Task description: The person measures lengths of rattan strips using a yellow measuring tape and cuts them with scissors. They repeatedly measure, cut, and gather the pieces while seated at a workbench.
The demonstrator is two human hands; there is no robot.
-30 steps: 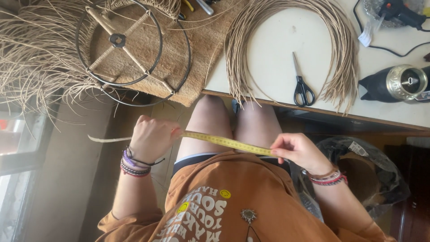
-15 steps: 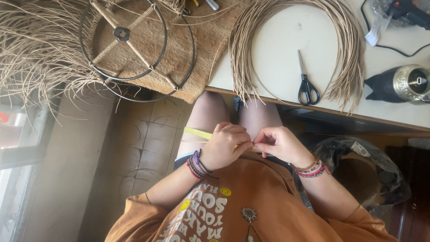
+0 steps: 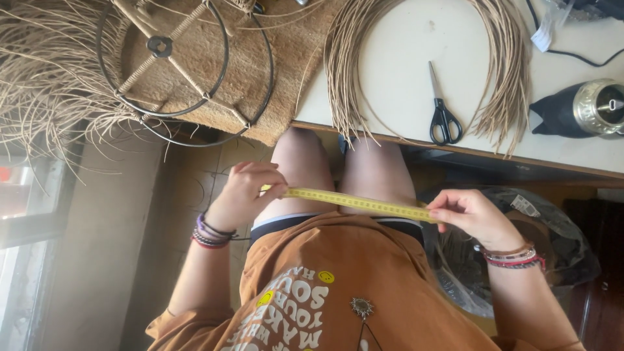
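Stretching a yellow tape measure (image 3: pixel 354 202) taut, both hands (image 3: pixel 250 188) pinch its ends above the lap.

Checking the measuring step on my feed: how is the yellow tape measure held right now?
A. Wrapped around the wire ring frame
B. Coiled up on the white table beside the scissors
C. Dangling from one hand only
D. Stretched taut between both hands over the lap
D: the yellow tape measure runs straight from the left hand to the right hand, each pinching one end, above the lap.
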